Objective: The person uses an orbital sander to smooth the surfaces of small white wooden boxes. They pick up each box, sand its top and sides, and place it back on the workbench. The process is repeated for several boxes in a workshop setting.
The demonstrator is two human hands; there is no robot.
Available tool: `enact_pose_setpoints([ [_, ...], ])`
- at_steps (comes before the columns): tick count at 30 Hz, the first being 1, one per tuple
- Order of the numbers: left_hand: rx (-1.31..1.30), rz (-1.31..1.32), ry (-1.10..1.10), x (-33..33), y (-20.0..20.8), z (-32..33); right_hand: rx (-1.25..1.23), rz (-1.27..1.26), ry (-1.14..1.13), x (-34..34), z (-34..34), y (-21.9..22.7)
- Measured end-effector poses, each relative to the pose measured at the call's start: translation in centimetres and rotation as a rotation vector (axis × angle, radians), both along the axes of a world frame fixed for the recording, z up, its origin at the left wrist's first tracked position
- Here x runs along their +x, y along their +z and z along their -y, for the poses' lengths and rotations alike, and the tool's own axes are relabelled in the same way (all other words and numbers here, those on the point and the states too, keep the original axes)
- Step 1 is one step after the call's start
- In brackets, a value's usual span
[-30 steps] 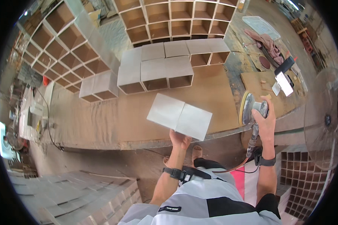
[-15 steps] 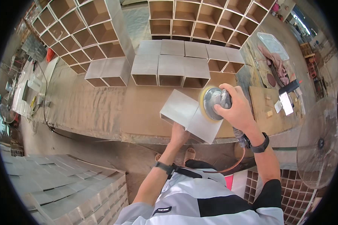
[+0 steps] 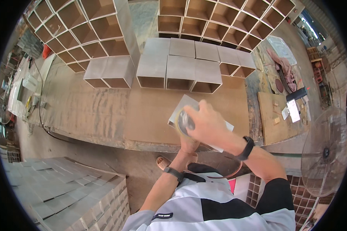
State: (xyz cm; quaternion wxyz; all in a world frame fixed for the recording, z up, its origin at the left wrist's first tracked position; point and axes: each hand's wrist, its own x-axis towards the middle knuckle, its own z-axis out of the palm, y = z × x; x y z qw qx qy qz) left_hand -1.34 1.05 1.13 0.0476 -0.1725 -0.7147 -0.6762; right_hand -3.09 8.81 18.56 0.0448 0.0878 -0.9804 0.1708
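A flat grey rectangular panel (image 3: 183, 106) lies at the near edge of the brown workbench (image 3: 115, 111). My right hand (image 3: 206, 123) grips a round orbital sander (image 3: 182, 122) and presses it on the panel's left half. My left hand (image 3: 189, 145) sits under my right arm at the panel's near edge, mostly hidden, steadying the panel. Each wrist wears a dark band.
Grey open-fronted cube boxes (image 3: 181, 69) stand in rows behind the panel, with taller cube shelving (image 3: 85, 30) beyond. A stack of grey panels (image 3: 65, 184) lies low on my left. A standing fan (image 3: 325, 152) is at right, beside a small board (image 3: 277, 115) with clutter.
My right hand has carried the sander from the right end of the bench onto the panel and moved it leftward. The left hand stays at the panel's near edge.
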Motion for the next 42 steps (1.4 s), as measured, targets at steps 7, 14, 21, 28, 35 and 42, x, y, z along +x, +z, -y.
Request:
enact_pose_setpoints([
  [7,-0.176,-0.127,-0.015,-0.2,-0.4,0.5,0.067,0.143,-0.085,-4.0,-0.7,0.4],
  [14,-0.303,-0.116,-0.069,0.5,-3.0,0.8,0.016,-0.01,-0.151,-6.7,-1.6,0.0],
  [21,-0.341,-0.14,-0.07,0.1,-3.4,0.5,-0.013,0.024,-0.156,-7.3,-2.4,0.2],
  [28,-0.043,0.028,0.095,0.6,-0.9,-0.7,0.013,0.012,-0.009,-3.7,0.5,-0.5],
  [35,-0.177,-0.123,-0.018,0.1,-2.8,0.5,0.011,0.053,-0.077,2.0,-3.6,0.4],
  [42,-0.379,-0.225,-0.018,0.2,-2.7,0.3,0.096,-0.028,-0.37,4.2,-9.1,-0.3],
])
